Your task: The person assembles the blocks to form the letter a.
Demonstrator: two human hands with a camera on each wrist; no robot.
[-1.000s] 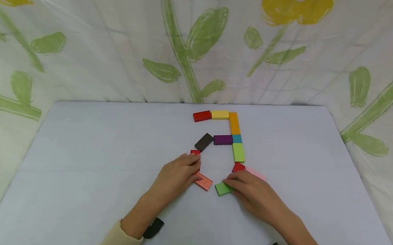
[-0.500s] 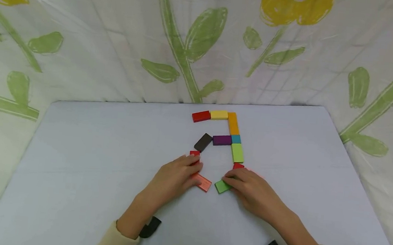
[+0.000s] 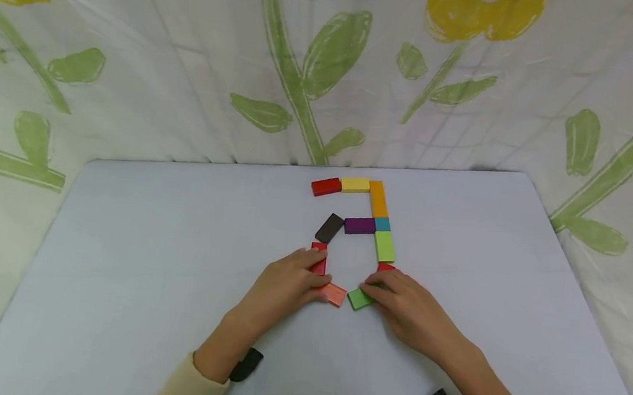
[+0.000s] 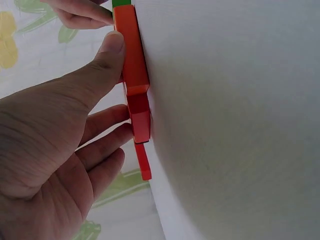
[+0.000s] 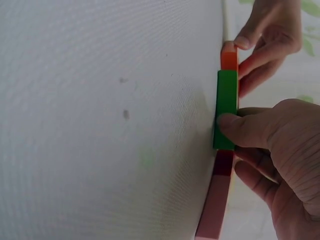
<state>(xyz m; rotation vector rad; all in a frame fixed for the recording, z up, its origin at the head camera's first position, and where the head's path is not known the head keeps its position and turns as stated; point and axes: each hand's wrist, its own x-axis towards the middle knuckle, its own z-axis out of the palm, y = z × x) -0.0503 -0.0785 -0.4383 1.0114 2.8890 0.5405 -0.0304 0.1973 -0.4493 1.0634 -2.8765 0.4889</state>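
My left hand point(image 3: 279, 286) pinches a salmon-orange block point(image 3: 334, 294) between thumb and fingers, with other fingers on a red block point(image 3: 318, 266) behind it. In the left wrist view, the thumb lies along the orange block's side point(image 4: 134, 55). My right hand point(image 3: 417, 312) pinches a green block point(image 3: 360, 299), whose near end almost meets the salmon one. The right wrist view shows the thumb on the green block's face point(image 5: 227, 95). Another red block point(image 3: 386, 267) peeks out behind the right fingers; a pink block point(image 5: 214, 207) adjoins it.
Beyond the hands lie a dark brown block point(image 3: 329, 228), a purple block point(image 3: 359, 226), a teal block point(image 3: 382, 223), a lime block point(image 3: 384, 246), an orange block point(image 3: 378, 198), a yellow block point(image 3: 355, 185) and a far red block point(image 3: 326, 187), on a white-covered table point(image 3: 145, 257).
The left hand has shifted slightly right, moving the salmon block and its red neighbour that way. The gap to the green block has narrowed. The green block has turned a little.
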